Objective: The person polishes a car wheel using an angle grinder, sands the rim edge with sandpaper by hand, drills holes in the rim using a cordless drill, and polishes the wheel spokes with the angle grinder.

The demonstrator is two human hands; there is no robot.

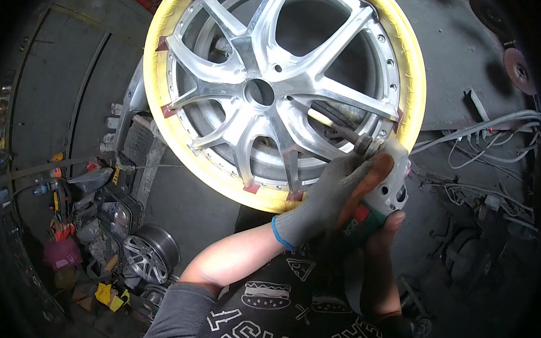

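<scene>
A silver multi-spoke car wheel rim [251,59] fills the upper middle, its outer lip wrapped in yellow tape [414,84] with dark red tape patches. My left hand [342,187], in a grey glove with an orange patch, is closed around the front of an electric grinder [365,218]. The grinder has a green body and a pale head. My right hand [385,234], ungloved, grips the green body from the right, thumb showing. From the grinder a slim shaft with a pale tip [320,117] points over the spokes. Whether the tip touches metal, I cannot tell.
Grey cables [495,127] run in from the right, below a reddish abrasive disc [519,71]. Another wheel [149,254] lies on the floor at lower left, near a pink basket [63,253] and a yellow item [111,297]. Assorted parts clutter the left side.
</scene>
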